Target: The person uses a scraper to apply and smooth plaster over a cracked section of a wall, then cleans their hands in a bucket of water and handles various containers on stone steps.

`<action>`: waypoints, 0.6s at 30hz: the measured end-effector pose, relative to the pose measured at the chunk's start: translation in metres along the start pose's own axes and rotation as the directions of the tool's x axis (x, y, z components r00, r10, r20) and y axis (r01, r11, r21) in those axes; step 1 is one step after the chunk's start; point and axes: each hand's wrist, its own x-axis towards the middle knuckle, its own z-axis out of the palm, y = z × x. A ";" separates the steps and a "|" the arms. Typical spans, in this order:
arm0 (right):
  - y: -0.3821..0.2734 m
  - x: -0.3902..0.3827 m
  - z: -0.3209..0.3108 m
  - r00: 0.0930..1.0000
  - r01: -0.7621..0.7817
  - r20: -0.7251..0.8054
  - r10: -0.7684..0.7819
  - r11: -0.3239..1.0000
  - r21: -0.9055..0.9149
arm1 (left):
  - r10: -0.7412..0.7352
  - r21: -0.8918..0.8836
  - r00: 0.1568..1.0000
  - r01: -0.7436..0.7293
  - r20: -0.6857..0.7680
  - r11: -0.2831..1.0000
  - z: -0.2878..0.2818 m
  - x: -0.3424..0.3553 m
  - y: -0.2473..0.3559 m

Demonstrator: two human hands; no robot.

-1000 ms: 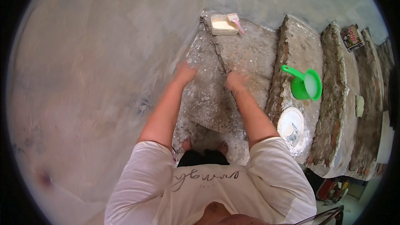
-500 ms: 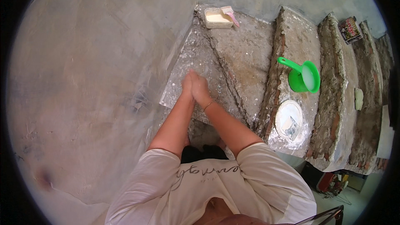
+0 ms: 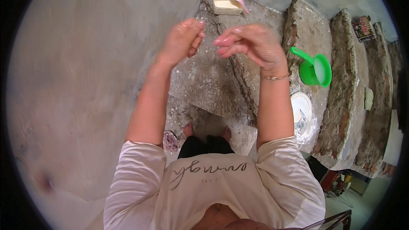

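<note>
Both my hands are raised in front of me, apart from each other, above the rough concrete steps. My left hand point(image 3: 182, 41) has loosely bent fingers, somewhat blurred, and I see nothing in it. My right hand point(image 3: 252, 46) points its fingers toward the left one, with a gap between thumb and fingers and nothing held. A thin bracelet point(image 3: 275, 77) circles my right wrist. Beyond the hands, on a step by the wall, stands a rectangular tub point(image 3: 227, 10) of cream-coloured stuff, a pink-handled brush point(image 3: 241, 3) lying on its rim.
To the right, a green dipper point(image 3: 309, 73) with whitish liquid stands on a step, near a white round lid point(image 3: 300, 102) with a flat scraper-like piece on it. Farther right are a printed box point(image 3: 363, 29) and a pale green lump point(image 3: 368, 99). A purplish cloth-like bundle point(image 3: 170, 141) lies near my feet.
My hands were pressed together low over the step; now they have separated and risen. The bundle by my feet has come into view.
</note>
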 end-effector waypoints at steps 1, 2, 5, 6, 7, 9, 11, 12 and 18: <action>0.007 -0.001 -0.025 0.990 0.037 0.131 -0.057 0.989 0.146 | -0.070 -0.169 0.988 0.094 0.141 0.981 -0.006 -0.002 -0.007; 0.021 -0.001 -0.042 0.958 0.056 0.252 -0.134 0.954 0.295 | -0.139 -0.301 0.951 0.223 0.276 0.927 -0.013 -0.005 -0.012; 0.130 -0.003 -0.070 0.912 -0.387 -0.405 0.060 0.448 -0.806 | -0.582 0.492 0.802 0.562 -0.130 0.665 -0.012 -0.040 -0.094; 0.164 -0.021 -0.064 0.812 -0.577 -0.572 -0.116 -0.310 -0.756 | -0.651 0.832 0.645 0.553 -0.400 0.037 -0.014 -0.058 -0.134; 0.185 -0.040 -0.058 0.826 -0.562 -0.563 -0.033 -0.128 -0.817 | -0.726 0.849 0.499 0.478 -0.473 -0.225 -0.008 -0.080 -0.160; 0.230 -0.072 -0.070 0.831 -0.547 -0.554 -0.041 0.110 -0.830 | -0.758 0.897 0.584 0.443 -0.291 -0.003 0.005 -0.114 -0.182; 0.254 -0.088 -0.070 0.834 -0.527 -0.544 -0.091 0.157 -0.835 | -0.775 0.922 0.563 0.383 -0.287 -0.063 0.011 -0.152 -0.211; 0.249 -0.096 -0.066 0.859 -0.512 -0.508 0.063 0.142 -0.847 | -0.781 0.923 0.558 0.381 -0.282 -0.061 0.014 -0.168 -0.225; 0.201 -0.076 -0.056 0.772 -0.615 -0.624 0.119 0.383 -0.689 | -0.702 0.913 0.682 0.392 -0.204 0.116 -0.011 -0.177 -0.249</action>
